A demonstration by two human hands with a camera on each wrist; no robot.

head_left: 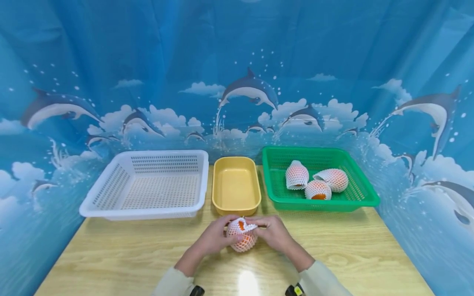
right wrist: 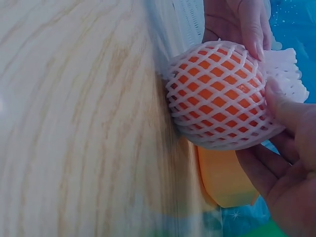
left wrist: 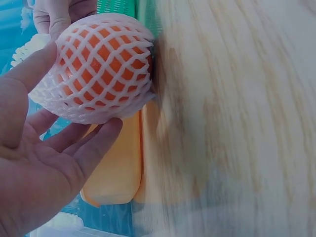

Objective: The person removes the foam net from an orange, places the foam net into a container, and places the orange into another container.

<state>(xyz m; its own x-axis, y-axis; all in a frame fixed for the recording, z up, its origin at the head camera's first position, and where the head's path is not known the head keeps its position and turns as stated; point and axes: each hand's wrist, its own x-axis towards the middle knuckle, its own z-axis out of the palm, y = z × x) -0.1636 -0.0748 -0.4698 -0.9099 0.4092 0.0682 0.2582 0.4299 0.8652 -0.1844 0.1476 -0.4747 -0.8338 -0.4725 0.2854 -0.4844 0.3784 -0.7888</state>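
An orange, round fruit (head_left: 241, 225) sits in a white foam net sleeve (head_left: 243, 245) between both hands, near the middle of the table. My left hand (head_left: 213, 237) grips it from the left; in the left wrist view its thumb lies against the net and its fingers are under the fruit (left wrist: 116, 64). On the other side, my right hand (head_left: 275, 233) pinches the loose upper edge of the net. The right wrist view has that thumb on the net beside its gathered end (right wrist: 281, 61). Orange skin shows through the net's opening at the top.
Behind the hands stands a yellow tray (head_left: 236, 189). A white slotted basket (head_left: 137, 213) is to its left. The green basket (head_left: 322, 206) at right holds three netted fruits (head_left: 297, 176). A dolphin-print curtain (head_left: 237, 49) hangs behind the wooden table (head_left: 129, 255).
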